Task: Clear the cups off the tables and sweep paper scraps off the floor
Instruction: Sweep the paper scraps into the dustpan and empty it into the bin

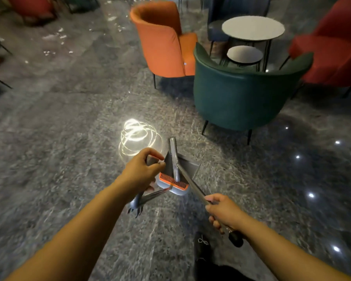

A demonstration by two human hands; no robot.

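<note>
Right hand (pixel 221 211) fingers curled round smooth metal broom handle (pixel 193 185); left hand (pixel 142 169) fingers pinching grey dustpan (pixel 182 169) rim.

From my remote seat I see two bare forearms with no sleeves, watch or rings showing on the left hand (pixel 142 169) or the right hand (pixel 224 211). Below them is a black shoe (pixel 202 245) with a small white looped mark, under a dark trouser leg (pixel 213 270).

One head-worn wide-angle view looks forward and steeply down, close over the dustpan (pixel 176 175), the green armchair (pixel 245 98) just beyond.
</note>
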